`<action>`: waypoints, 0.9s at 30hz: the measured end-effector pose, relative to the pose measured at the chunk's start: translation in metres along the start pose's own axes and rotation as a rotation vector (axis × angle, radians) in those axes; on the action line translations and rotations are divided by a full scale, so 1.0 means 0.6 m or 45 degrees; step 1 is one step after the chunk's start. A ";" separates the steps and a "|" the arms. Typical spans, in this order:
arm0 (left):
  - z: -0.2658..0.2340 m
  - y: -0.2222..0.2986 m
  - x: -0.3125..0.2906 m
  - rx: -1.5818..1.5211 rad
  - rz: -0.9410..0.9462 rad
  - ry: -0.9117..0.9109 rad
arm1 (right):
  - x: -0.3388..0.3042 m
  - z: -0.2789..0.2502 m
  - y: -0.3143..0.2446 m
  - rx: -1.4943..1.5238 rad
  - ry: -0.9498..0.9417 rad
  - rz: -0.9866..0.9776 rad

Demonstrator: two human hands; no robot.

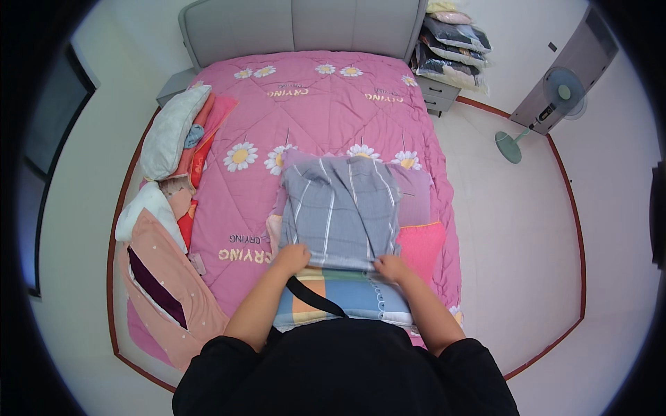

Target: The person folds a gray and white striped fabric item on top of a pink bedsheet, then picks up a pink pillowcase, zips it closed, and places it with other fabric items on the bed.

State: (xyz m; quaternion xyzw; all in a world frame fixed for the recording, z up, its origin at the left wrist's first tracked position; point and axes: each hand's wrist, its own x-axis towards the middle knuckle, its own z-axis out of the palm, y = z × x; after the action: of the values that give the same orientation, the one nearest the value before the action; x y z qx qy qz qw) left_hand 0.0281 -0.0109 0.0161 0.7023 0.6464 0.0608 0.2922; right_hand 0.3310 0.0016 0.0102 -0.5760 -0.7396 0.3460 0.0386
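A grey cloth with white stripes [340, 208] lies spread in front of me, its near edge gripped at both corners. My left hand [292, 259] is closed round the near left corner, and my right hand [391, 268] pinches the near right corner. Just below that edge is a padded piece with blue, orange and white patches [354, 297], partly covered by the cloth and my body. A black strap [313, 297] crosses it. Purple fabric [415, 191] and bright pink fabric [422, 249] stick out from under the cloth on the right.
Everything rests on a bed with a pink daisy quilt [229, 125]. Along its left side are a white pillow [170, 132], a second white pillow [149, 208] and peach fabric [166, 270]. Packed bags [454, 52] sit on the right nightstand [440, 90]. A green fan [512, 147] stands beyond.
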 end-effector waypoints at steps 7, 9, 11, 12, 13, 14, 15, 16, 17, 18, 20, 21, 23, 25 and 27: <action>-0.040 0.026 -0.019 -0.181 -0.139 0.072 | 0.018 -0.039 -0.028 -0.148 -0.116 -0.077; -0.053 0.014 -0.022 -0.239 -0.217 0.056 | 0.005 -0.066 -0.058 0.185 0.120 -0.124; -0.022 0.000 -0.023 -0.205 -0.180 0.062 | -0.007 -0.016 -0.029 0.062 0.062 -0.029; -0.003 0.001 -0.018 -0.146 -0.207 -0.148 | -0.012 0.031 0.012 -0.060 -0.105 0.042; 0.027 -0.012 -0.015 -0.150 -0.203 -0.139 | -0.007 0.056 0.033 -0.186 -0.284 0.095; 0.059 -0.034 -0.013 -0.086 -0.163 -0.295 | 0.008 0.058 0.033 -0.199 -0.285 0.075; 0.060 -0.023 -0.014 -0.017 -0.106 -0.473 | 0.012 0.057 0.034 -0.249 -0.457 0.095; 0.055 -0.015 -0.009 0.001 -0.086 -0.488 | 0.015 0.054 0.035 -0.299 -0.628 0.115; 0.047 -0.007 0.001 0.001 -0.080 -0.489 | 0.027 0.042 0.039 -0.300 -0.626 0.120; 0.012 0.027 -0.003 0.040 -0.017 -0.413 | 0.033 0.018 0.028 -0.223 -0.555 0.072; -0.023 0.033 -0.014 -0.007 0.094 -0.234 | 0.034 -0.018 -0.027 -0.154 -0.490 -0.010; -0.024 0.027 -0.012 0.000 0.089 -0.224 | 0.035 -0.032 -0.056 -0.346 -0.534 -0.056; -0.028 0.027 0.000 0.260 0.075 -0.256 | 0.049 -0.038 -0.086 -0.537 -0.545 -0.103; -0.026 0.027 0.021 0.363 -0.023 -0.283 | 0.071 -0.024 -0.092 -0.791 -0.217 -0.167; 0.001 -0.005 0.051 0.479 0.142 0.087 | 0.092 0.000 -0.071 -0.828 0.135 -0.285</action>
State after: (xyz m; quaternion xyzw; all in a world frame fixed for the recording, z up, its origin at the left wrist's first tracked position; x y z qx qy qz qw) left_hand 0.0308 0.0176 0.0050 0.7768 0.6159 -0.0213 0.1299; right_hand 0.2772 0.0461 0.0149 -0.4908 -0.8666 0.0553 -0.0709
